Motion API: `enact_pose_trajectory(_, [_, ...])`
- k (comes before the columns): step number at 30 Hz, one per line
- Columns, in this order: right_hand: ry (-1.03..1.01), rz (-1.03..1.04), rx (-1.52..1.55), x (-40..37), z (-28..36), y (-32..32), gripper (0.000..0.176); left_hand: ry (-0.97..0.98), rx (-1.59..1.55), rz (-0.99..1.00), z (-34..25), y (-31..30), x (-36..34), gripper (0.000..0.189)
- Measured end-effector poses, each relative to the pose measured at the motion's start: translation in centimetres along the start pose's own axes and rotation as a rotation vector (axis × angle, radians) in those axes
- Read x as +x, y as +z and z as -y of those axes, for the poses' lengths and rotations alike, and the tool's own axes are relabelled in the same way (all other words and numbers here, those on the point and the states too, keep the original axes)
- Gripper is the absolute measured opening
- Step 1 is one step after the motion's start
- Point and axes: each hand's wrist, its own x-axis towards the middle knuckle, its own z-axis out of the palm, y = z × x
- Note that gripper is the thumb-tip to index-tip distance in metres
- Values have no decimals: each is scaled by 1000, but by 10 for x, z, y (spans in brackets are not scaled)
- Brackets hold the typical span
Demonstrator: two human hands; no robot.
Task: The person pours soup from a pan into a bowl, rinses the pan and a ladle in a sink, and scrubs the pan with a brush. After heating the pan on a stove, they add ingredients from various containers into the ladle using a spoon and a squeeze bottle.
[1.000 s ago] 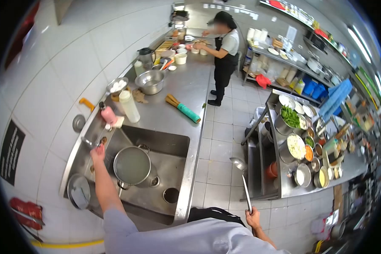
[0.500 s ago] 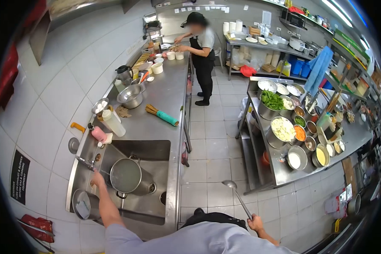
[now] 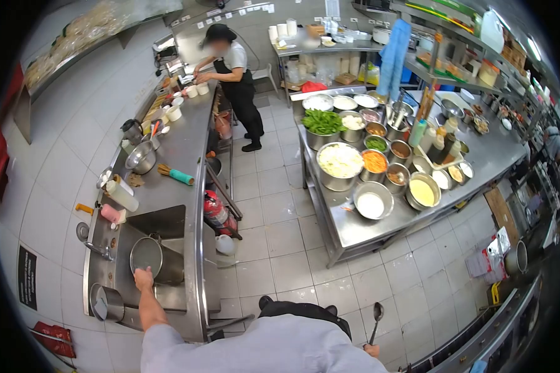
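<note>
A deep metal pot [image 3: 173, 264], which looks full of cloudy liquid, stands in the steel sink [image 3: 158, 219]. At its near rim is my left hand [image 3: 144, 278], fingers closed there; the handle beneath is hidden. The faucet [image 3: 99, 250] is on the sink's left edge, apart from that hand. A smaller metal pot [image 3: 107, 303] with something pale inside sits at the near left corner. Low on my right side, my right hand [image 3: 371, 350] is closed around the handle of a ladle [image 3: 378, 314], bowl up, over the floor.
On the right, a steel table [image 3: 348, 233] bears several pots of chopped vegetables, sauces and bottles. A co-worker [image 3: 233, 74] stands at the counter's far end. A fire extinguisher [image 3: 219, 211] and a white jug [image 3: 224, 244] are beside the counter. Bottles [image 3: 122, 196] line the sink's back.
My left hand has left the faucet and moved to the pot's near rim. The view has turned right. The ladle, still in my right hand, now points more upright.
</note>
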Motion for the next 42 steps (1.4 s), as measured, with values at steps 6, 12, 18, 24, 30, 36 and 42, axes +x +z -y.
enact_pose_trajectory(6, [277, -152, 366, 37, -70, -46, 26, 194, 716, 206, -62, 17, -37, 76])
enact_pose_trajectory(12, [428, -150, 800, 93, -148, -42, 17, 800, 246, -36, -236, 58, -78, 50])
enact_pose_trajectory(18, [566, -113, 1061, 67, -145, -31, 15, 1591, -374, -79, -511, 118, -208, 43])
enact_pose_trajectory(24, [726, -130, 1119, 27, -115, -21, 12, 1653, -520, 183, -786, 147, -392, 59])
enact_pose_trajectory(30, [798, -287, 1127, 7, -114, 22, 16, 1235, -877, 658, -1038, 197, -495, 91])
enact_pose_trajectory(36, [950, -447, 1470, 13, -69, 58, 14, 811, -1016, 1264, -1174, 236, -535, 89])
enact_pose_trajectory(42, [970, -547, 1422, 18, -12, 50, 12, 605, -1276, 690, -1229, 277, -573, 45])
